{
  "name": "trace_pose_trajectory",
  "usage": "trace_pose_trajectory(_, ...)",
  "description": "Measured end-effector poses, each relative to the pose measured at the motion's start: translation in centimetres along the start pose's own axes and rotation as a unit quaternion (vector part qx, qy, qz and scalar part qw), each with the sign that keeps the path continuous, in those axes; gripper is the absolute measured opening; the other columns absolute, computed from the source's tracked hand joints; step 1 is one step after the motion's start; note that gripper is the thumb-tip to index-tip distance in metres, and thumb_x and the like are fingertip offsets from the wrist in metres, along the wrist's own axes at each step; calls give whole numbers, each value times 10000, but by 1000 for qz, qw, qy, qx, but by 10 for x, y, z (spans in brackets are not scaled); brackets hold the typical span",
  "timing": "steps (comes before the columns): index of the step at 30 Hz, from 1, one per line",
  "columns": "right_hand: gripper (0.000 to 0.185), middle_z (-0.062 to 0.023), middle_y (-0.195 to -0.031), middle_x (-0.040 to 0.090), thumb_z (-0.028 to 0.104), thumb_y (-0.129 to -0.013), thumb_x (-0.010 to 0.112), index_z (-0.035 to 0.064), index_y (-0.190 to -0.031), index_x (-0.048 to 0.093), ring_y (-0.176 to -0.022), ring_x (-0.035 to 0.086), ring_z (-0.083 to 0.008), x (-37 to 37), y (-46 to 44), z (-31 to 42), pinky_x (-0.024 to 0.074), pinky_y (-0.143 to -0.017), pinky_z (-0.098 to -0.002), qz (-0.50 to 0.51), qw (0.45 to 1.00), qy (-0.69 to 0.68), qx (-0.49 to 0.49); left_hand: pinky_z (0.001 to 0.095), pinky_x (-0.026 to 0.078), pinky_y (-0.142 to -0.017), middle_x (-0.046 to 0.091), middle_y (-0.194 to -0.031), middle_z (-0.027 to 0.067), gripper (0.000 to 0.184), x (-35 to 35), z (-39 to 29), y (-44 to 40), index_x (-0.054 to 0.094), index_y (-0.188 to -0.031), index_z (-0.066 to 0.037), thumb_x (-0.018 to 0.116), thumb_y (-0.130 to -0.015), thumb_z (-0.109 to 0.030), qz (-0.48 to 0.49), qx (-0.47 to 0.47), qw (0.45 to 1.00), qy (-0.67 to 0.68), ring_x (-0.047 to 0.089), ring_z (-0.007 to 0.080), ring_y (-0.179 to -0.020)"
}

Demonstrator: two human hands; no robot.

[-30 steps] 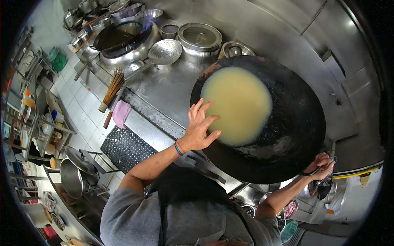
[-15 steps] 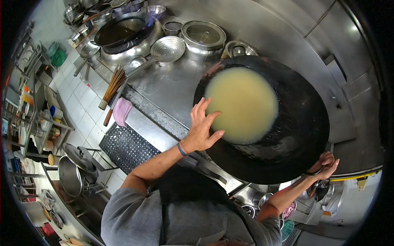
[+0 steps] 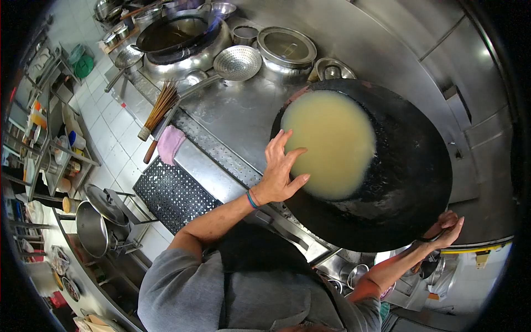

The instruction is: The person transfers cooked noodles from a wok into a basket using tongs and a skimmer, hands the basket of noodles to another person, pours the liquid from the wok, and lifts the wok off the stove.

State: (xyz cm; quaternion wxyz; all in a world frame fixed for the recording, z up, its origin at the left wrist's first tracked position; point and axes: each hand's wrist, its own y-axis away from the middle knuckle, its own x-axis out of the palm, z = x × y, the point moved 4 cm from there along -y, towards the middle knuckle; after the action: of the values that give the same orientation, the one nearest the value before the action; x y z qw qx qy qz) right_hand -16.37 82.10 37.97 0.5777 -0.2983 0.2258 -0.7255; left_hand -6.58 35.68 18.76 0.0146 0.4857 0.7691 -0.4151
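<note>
A large black wok (image 3: 412,177) stands tilted in front of me, with cloudy yellowish liquid (image 3: 329,144) pooled on its left side. My right hand (image 3: 447,228) is closed around the loop handle at the wok's near right edge. At the left rim is my left hand (image 3: 282,171), fingers spread and holding nothing. Its fingertips overlap the edge of the liquid in view; whether they touch the rim or the liquid I cannot tell. Behind the far rim, the other loop handle (image 3: 332,71) shows.
On the steel counter (image 3: 232,119) lie a perforated ladle (image 3: 238,62), a bamboo brush (image 3: 158,110) and a pink cloth (image 3: 171,144). A lidded pot (image 3: 286,47) and a second wok (image 3: 171,36) stand behind. A perforated black mat (image 3: 174,196) is at left.
The whole view has shifted slightly, so the counter items and wok appear farther right. Within the wok, the liquid sits a little more to the left. Both hands keep their poses.
</note>
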Motion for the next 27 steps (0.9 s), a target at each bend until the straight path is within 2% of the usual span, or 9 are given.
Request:
trace_pose_trajectory(7, 492, -17, -547, 298, 284, -1027, 429, 123, -569, 350, -563, 298, -139, 18, -7, 16, 281, -554, -315, 11, 1000, -6, -7, 587, 136, -1137, 225, -1536, 300, 603, -6, 5, -2, 541, -1313, -44, 607, -912, -489, -28, -10, 999, 24, 162, 492, -1432)
trace_pose_trajectory(10, 487, -10, -570, 281, 288, -1041, 400, 113, -591, 332, -542, 250, -127, 31, -9, 22, 238, -543, -308, 24, 999, -10, -22, 583, 132, -1139, 215, -1539, 298, 602, -9, 7, -2, 537, -1322, -50, 613, -910, -482, -29, -15, 999, 31, 157, 486, -1433)
trace_pose_trajectory(20, 476, -17, -561, 319, 271, -1033, 434, 123, -587, 357, -564, 287, -129, 37, -13, 27, 258, -548, -314, 16, 1000, 5, -5, 580, 133, -1138, 206, -1541, 298, 621, -10, 11, -1, 529, -1329, -50, 599, -920, -511, -31, -20, 998, 43, 157, 492, -1429)
trace_pose_trajectory(23, 485, -18, -576, 268, 280, -1028, 442, 122, -587, 316, -551, 252, -127, 29, -15, 22, 240, -522, -304, -21, 1000, 6, 3, 581, 134, -1137, 206, -1541, 301, 623, -9, 10, -2, 529, -1327, -45, 592, -923, -515, -24, -20, 999, 41, 162, 496, -1427)
trace_pose_trajectory(27, 489, -18, -576, 265, 287, -1032, 436, 120, -589, 318, -548, 252, -128, 30, -15, 21, 249, -526, -303, 13, 1000, -1, -11, 582, 136, -1137, 212, -1537, 305, 622, -7, 9, 1, 530, -1323, -38, 593, -923, -511, -16, -23, 999, 43, 166, 497, -1425)
